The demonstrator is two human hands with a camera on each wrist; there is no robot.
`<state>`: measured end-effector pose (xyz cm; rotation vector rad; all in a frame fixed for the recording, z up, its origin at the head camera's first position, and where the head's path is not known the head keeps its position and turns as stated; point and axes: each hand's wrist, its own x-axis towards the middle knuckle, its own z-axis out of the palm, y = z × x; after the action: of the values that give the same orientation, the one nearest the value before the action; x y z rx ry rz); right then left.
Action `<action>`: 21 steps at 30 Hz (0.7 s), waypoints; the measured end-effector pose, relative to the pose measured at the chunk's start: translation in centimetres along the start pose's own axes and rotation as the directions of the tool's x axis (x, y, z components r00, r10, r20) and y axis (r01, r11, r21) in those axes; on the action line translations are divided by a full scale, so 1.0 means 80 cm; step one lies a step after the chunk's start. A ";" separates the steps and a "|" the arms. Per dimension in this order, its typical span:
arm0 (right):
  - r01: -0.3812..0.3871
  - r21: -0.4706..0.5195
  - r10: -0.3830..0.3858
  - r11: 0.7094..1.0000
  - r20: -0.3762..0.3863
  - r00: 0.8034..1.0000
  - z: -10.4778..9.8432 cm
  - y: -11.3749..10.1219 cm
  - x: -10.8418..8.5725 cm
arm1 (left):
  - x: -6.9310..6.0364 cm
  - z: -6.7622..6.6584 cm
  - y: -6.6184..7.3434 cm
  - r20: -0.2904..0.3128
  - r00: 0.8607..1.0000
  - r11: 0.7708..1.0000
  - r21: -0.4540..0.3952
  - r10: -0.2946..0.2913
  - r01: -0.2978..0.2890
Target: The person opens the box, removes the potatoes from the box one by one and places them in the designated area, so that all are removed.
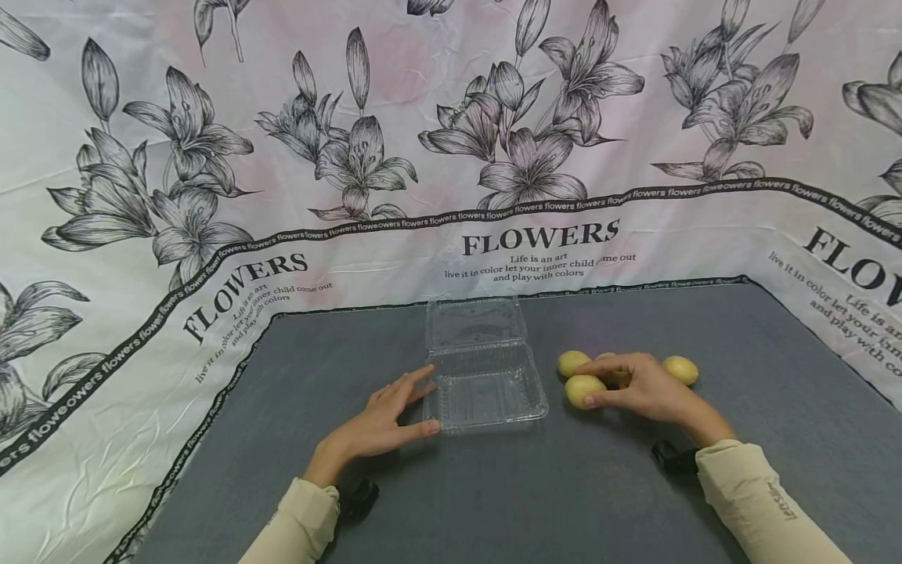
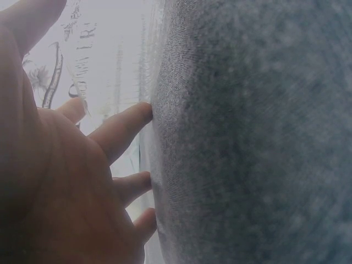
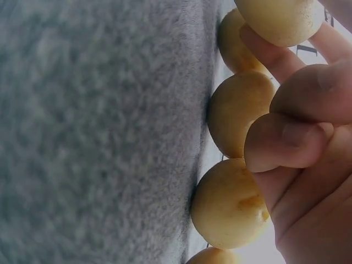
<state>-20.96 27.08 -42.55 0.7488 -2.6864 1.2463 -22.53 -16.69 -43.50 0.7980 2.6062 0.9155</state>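
Observation:
A clear plastic clamshell box point(image 1: 486, 392) lies on the grey cloth with its lid point(image 1: 475, 323) folded back. My left hand point(image 1: 386, 415) is at the box's left side, fingers spread and fingertips at its edge. In the left wrist view the left hand's fingers point(image 2: 124, 129) are extended. My right hand point(image 1: 644, 388) pinches a yellow round fruit point(image 1: 583, 391) between thumb and fingers; its exact kind is unclear. Another yellow fruit point(image 1: 572, 363) lies just behind the held one. In the right wrist view, brown-marked yellow fruits point(image 3: 228, 203) lie in a row beyond the curled fingers point(image 3: 289, 140).
One more yellow fruit point(image 1: 680, 370) lies to the right, behind the right hand, and others are partly covered by that hand. The grey cloth point(image 1: 507, 501) spreads in front of the box. Flower-printed fabric point(image 1: 380, 266) rises behind and at both sides.

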 end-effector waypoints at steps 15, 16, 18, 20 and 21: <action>0.036 -0.136 -0.042 0.990 -0.039 0.998 0.004 0.002 0.001 | 0.000 0.000 -0.001 -0.002 1.000 1.000 -0.001 0.002 -0.002; 0.041 -0.138 -0.047 0.990 -0.040 0.998 0.005 0.003 0.001 | 0.000 0.000 -0.002 0.000 1.000 1.000 -0.001 0.002 -0.002; 0.048 -0.138 -0.054 0.989 -0.040 0.998 0.005 0.003 0.001 | 0.000 0.001 -0.002 0.001 1.000 1.000 0.000 -0.001 0.001; 0.054 -0.137 -0.060 0.989 -0.039 0.997 0.005 0.003 0.001 | 0.001 0.001 -0.002 0.001 1.000 1.000 -0.001 -0.003 0.003; 0.055 -0.136 -0.060 0.989 -0.039 0.997 0.005 0.003 0.001 | 0.001 0.001 -0.002 0.002 1.000 1.000 -0.001 -0.006 0.006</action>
<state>-21.11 26.91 -42.96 0.7666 -2.6624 1.0432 -22.61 -16.73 -43.67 0.7901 2.6049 0.9146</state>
